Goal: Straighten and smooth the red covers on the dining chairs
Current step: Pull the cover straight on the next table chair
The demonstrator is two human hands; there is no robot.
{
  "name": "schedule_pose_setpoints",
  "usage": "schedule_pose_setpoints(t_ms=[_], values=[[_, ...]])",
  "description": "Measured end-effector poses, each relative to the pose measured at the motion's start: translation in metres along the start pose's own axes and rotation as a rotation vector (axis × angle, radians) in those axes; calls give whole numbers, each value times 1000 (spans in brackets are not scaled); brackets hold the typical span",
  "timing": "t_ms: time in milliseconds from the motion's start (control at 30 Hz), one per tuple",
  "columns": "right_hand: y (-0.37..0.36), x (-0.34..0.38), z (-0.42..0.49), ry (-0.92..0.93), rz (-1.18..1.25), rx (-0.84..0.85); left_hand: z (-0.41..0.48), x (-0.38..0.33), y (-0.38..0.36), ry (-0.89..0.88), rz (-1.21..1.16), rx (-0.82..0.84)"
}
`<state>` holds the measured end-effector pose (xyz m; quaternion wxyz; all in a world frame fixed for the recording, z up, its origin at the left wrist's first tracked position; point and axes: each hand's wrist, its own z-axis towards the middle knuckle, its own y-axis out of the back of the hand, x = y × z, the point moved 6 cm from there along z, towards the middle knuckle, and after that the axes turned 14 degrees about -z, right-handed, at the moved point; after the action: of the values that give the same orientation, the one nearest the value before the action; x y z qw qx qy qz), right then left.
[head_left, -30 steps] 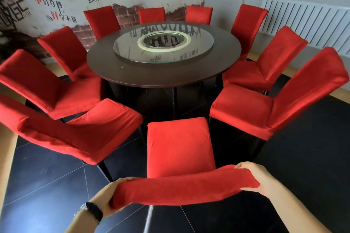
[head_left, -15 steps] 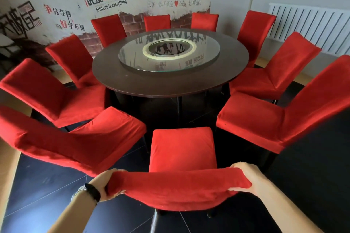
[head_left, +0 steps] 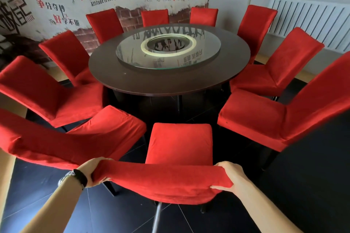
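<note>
Directly below me stands a dining chair with a red cover (head_left: 162, 179) over its backrest and seat (head_left: 180, 142). My left hand (head_left: 92, 170), with a watch at the wrist, grips the left top corner of the backrest cover. The right top corner is gripped by my right hand (head_left: 230, 176). The fabric between my hands is stretched over the top of the backrest and hangs down its back. Several more red-covered chairs ring the table, the nearest at left (head_left: 79, 143) and right (head_left: 284, 119).
A round dark table (head_left: 170, 81) with a glass turntable (head_left: 168, 51) stands in the middle of the chairs. Dark floor tiles (head_left: 47, 210) lie around my chair. A white radiator (head_left: 312, 19) lines the right wall, and a printed mural covers the far wall.
The cover has come further down the back of the backrest as my two hands kept hold of its top corners. The view has drawn back and tilted up a little.
</note>
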<state>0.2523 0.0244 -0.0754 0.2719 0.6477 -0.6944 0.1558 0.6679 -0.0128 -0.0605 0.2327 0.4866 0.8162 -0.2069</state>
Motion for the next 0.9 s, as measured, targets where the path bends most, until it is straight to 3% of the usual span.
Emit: schedule_pose_setpoints(t_ms=[367,633,900], values=[[24,43,18,40,-45,-86,2,13,-29,-2,-148,-5],[25,51,14,39,-72,-93,4,14,-30,-183,-114,-42],[46,70,16,161,-6,-310,6,11,-55,-283,-96,-17]])
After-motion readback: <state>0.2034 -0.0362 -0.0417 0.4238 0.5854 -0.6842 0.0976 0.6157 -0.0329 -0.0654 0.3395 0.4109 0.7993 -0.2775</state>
